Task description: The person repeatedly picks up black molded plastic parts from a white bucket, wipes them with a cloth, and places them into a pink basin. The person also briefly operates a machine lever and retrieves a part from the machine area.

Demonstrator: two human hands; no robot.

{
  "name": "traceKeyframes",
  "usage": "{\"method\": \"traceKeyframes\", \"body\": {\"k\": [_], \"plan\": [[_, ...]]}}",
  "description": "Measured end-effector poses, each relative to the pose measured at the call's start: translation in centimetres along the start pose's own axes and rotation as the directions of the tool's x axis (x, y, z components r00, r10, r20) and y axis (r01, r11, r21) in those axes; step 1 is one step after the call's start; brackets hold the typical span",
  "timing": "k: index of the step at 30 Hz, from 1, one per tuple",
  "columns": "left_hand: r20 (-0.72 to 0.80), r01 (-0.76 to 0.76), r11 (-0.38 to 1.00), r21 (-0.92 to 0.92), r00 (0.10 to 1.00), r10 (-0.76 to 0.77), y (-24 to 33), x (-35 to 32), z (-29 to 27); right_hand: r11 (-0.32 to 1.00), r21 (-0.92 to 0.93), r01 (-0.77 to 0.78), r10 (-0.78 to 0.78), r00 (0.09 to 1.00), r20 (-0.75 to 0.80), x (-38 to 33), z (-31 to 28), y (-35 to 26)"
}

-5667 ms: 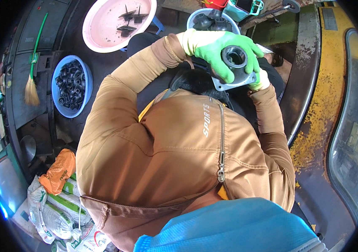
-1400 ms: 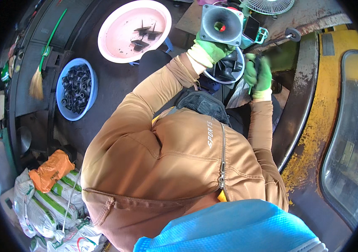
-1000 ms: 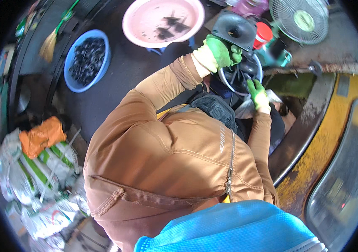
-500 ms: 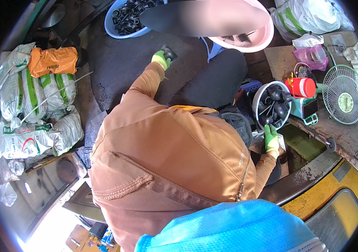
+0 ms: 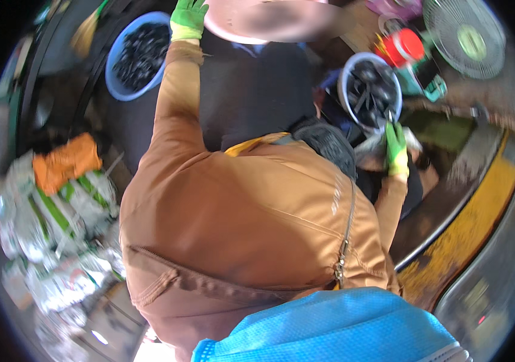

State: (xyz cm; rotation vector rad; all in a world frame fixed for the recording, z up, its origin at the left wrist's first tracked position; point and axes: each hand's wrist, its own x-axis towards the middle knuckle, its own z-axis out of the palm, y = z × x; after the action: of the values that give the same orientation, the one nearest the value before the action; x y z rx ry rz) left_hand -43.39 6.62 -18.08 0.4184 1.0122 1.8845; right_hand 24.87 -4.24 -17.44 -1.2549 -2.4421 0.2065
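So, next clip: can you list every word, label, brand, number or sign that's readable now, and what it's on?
No text reads clearly.
Brown jacket: pale lettering on the chest, too blurred to read.
White sack: coloured printed marks, too blurred to read.
Fan: hub too blurred to show any lettering.
Orange bag: too blurred to tell whether any print shows.
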Motion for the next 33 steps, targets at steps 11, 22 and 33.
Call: {"method": "traceKeyframes", "body": {"k": [11,22,33], "plan": [[0.745,-0.626,0.459,0.63,0.321,-0.585,-22.5,-19.8,28.7,-0.289,0.92,-0.266,0.788,0.48,0.386,2.3,-2.7,-0.7],[0.3,-0.364,-0.039,0.931,0.817,-0.492,-32.2,-24.2,33.9,-0.113,0.791,-0.601,0.803,0.414,0.429,2.6,-1.5,-1.3],[0.79,-0.524,0.663,0.535,0.589,-0.171,-23.0,-25.7,32.2,0.516,0.352,-0.781,0.805,0.582,0.112,1.3,-0.8,-0.5]]}}
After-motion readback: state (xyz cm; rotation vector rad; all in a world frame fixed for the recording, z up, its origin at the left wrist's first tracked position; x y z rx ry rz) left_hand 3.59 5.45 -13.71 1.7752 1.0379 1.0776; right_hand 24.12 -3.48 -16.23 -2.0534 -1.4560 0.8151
